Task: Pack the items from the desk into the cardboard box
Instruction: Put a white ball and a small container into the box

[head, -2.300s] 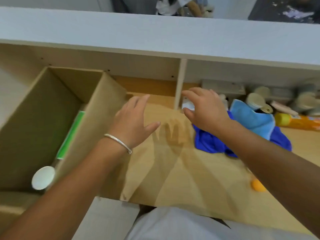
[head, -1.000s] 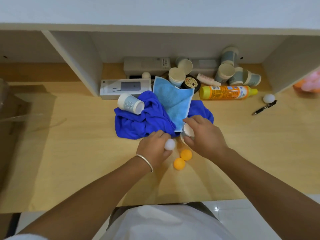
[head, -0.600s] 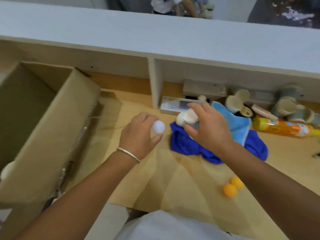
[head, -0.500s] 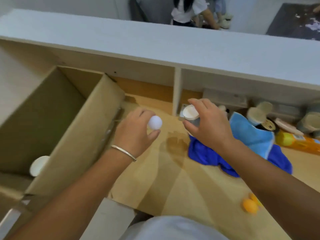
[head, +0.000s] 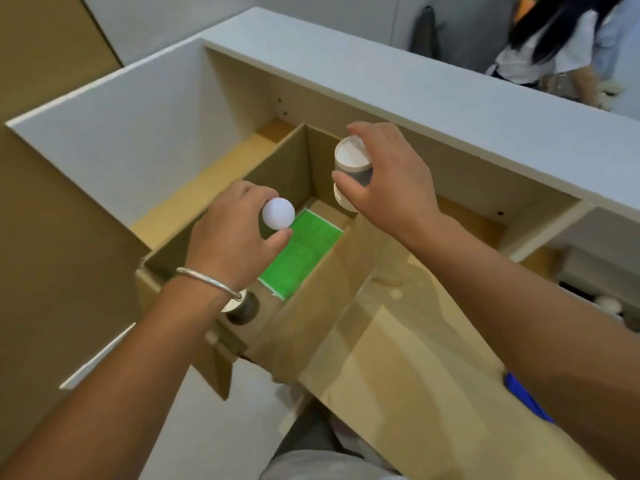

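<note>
Head view: over the open box (head: 277, 174), the left hand (head: 230, 249) pinches a white ball (head: 278, 213), and the right hand (head: 388, 181) grips a cup (head: 351, 168). A green packet (head: 301, 252) lies inside, left of the tabletop (head: 398, 358).

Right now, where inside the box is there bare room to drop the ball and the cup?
Bare box floor shows only at the far end, beyond the green packet, beneath the cup. Near end is crowded: a cup on its side below the left hand, which holds the ball.
</note>
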`<state>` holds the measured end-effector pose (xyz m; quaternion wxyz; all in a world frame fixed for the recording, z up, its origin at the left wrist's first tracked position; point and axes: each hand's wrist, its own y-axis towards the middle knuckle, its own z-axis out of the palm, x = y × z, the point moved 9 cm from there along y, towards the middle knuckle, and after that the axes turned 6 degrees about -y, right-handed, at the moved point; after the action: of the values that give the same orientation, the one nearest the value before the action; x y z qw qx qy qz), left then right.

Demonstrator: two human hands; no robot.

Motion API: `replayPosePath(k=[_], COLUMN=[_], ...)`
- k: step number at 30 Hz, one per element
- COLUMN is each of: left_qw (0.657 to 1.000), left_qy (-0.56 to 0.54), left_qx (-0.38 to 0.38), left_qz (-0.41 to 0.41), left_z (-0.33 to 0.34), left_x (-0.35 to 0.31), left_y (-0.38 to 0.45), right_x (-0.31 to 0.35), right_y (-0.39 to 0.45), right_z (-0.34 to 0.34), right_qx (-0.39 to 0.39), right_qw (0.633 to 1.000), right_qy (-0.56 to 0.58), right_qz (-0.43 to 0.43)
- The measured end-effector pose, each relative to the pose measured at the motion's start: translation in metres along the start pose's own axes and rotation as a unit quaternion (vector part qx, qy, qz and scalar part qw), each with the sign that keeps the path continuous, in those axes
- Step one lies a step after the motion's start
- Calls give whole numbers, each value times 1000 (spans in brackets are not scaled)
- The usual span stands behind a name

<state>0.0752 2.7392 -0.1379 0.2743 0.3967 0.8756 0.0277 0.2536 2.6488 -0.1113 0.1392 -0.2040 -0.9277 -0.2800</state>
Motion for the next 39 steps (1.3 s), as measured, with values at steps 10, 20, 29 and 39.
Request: replayPosePath(k=[10, 20, 29, 39], left_qw=[998, 997, 980, 926], left_qy=[-23, -26, -57, -60], left_qx=[26, 70, 131, 269], left_qz=[-50, 13, 136, 259], left_z=[-9, 32, 110, 261], left_x=[75, 17, -117, -289], left_y=[-10, -5, -31, -145], right_x=[52, 6, -112, -249], right_y=[23, -16, -133, -351], right_z=[67, 40, -43, -155], right_qx=[51, 57, 43, 55], right_qw=[997, 996, 984, 945], right_qy=[-31, -72, -125, -142], right_qz=[-39, -1, 123, 291])
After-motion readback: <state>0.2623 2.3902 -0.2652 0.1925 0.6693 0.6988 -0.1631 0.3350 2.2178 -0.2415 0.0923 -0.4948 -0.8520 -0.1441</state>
